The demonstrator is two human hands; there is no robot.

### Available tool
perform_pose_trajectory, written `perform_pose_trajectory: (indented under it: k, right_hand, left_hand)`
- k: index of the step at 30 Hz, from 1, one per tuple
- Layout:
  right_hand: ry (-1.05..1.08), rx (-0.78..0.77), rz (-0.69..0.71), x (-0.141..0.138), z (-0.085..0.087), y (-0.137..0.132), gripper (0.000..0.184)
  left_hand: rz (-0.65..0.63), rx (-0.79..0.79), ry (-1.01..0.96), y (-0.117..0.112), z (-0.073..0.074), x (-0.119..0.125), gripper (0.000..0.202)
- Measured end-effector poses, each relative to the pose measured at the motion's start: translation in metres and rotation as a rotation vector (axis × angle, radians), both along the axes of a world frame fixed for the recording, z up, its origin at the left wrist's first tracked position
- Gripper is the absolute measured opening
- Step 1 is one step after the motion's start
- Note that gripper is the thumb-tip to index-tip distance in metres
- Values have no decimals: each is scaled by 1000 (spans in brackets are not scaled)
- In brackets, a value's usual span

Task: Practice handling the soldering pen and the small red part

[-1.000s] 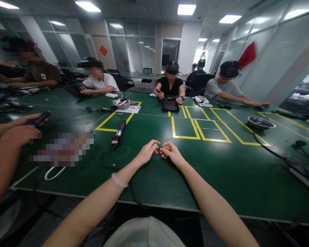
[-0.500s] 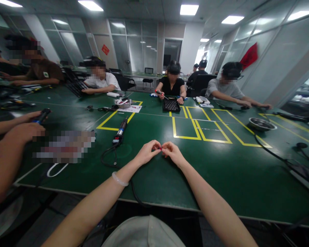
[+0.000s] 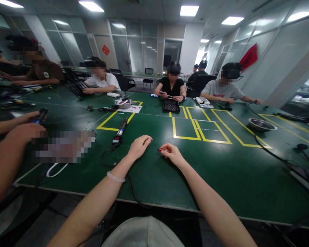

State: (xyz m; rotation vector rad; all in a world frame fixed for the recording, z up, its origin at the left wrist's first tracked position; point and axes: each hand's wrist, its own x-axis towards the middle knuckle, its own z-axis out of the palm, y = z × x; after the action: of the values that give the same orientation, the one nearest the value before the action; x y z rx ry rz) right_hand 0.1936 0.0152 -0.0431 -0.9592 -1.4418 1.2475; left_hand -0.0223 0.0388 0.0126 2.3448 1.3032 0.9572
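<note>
Between the fingertips of my right hand (image 3: 172,153) is a small red and dark piece (image 3: 159,150), too small to name. It sticks out to the left of the pinch, just above the green table. My left hand (image 3: 140,146) is a short way to the left, apart from the piece. Its fingers stretch forward with nothing seen in them; the palm side is hidden. Left of that hand, an electric screwdriver (image 3: 120,132) lies on the table with its black cable (image 3: 103,156) looping toward me.
Yellow tape outlines (image 3: 187,138) mark the green table (image 3: 211,175). A metal bowl (image 3: 262,125) stands at the right. Across the table, a person holds a red-handled screwdriver (image 3: 164,93) over a black tray (image 3: 171,105). Another person's hands (image 3: 28,130) hold a tool at the left.
My left hand has let go of the small red piece and moved left, its fingers straightening. My right hand keeps the piece at nearly the same spot.
</note>
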Motion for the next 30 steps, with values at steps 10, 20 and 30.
perform_pose_trajectory:
  k: [10,20,30]
  right_hand:
    - [-44,-13,14,1,-2,2,26]
    - [-56,-3,18,1,-5,2,27]
    - [-65,53,14,-1,-3,1,26]
  left_hand:
    - [816,-267,483,39,-4,-110,61]
    - [725,-288,616,36,-2,-94,54]
    - [485,-175,634,12,-4,-34,56]
